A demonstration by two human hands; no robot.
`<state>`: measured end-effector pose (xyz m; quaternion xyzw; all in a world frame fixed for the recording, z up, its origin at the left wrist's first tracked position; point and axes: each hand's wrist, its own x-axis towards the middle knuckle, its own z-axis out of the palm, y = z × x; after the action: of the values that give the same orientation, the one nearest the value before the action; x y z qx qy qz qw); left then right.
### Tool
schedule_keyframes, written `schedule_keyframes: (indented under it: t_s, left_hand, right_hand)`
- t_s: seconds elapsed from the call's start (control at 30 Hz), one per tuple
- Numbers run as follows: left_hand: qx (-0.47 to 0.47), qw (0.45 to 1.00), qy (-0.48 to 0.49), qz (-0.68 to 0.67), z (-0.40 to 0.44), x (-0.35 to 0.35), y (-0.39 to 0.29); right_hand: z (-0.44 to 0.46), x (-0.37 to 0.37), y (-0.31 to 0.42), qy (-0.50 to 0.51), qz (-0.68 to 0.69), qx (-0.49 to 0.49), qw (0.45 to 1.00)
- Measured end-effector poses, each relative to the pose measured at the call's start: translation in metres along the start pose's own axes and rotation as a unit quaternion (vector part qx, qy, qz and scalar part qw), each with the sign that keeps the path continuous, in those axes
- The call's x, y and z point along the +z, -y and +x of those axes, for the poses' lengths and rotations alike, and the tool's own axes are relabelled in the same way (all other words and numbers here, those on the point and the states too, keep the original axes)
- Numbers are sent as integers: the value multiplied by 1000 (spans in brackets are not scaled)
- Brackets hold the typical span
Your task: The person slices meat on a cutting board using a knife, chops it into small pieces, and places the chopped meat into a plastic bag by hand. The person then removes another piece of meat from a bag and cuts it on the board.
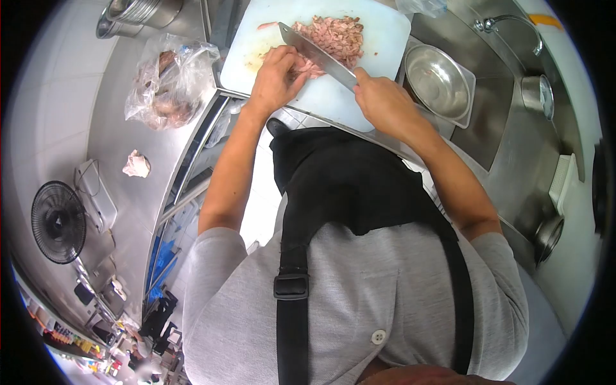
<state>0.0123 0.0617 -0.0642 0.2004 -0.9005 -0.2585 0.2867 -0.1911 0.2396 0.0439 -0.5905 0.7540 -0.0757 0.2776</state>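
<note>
My right hand point(385, 104) is closed around the handle of a wide-bladed kitchen knife point(324, 61). The blade lies slantwise over a white cutting board point(378, 25), its tip pointing up and to the left. Beside the blade, my left hand point(277, 76) presses down with curled fingers on some pink meat point(312, 68), partly hidden under the fingers and knife. Past the blade sits a heap of chopped meat point(337, 37). A thin strip of meat point(267, 25) rests near the board's upper left.
A clear plastic bag with meat point(167, 90) lies on the steel counter at left, near a crumpled whitish piece point(136, 164) and a black fan point(58, 222). To the right, a metal bowl point(437, 80) stands beside the sink with a faucet point(513, 24).
</note>
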Motion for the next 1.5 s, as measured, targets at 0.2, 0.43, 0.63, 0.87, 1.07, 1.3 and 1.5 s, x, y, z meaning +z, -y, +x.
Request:
schedule_keyframes:
  t_s: [0.2, 0.43, 0.63, 0.87, 1.07, 1.3, 1.5]
  left_hand:
    - [-9, 1000, -2, -14, -7, 3, 2]
    - [-20, 999, -16, -44, -4, -6, -7]
    - [-65, 976, -168, 118, 47, -10, 73]
    - [-72, 996, 27, 41, 16, -14, 32]
    - [-56, 996, -16, -65, 8, -20, 4]
    - [-50, 998, 24, -18, -2, -15, 16]
    - [-22, 999, 16, -25, -3, -9, 22]
  right_hand:
    - [30, 33, -5, -6, 24, -24, 999]
    - [49, 47, -24, -28, 84, 13, 996]
    - [22, 37, -30, -37, 92, 53, 994]
    - [23, 41, -28, -62, 57, 29, 996]
    - [6, 3, 2, -31, 42, 27, 998]
    - [0, 0, 16, 20, 6, 22, 1000]
    - [8, 8, 18, 26, 4, 2, 1000]
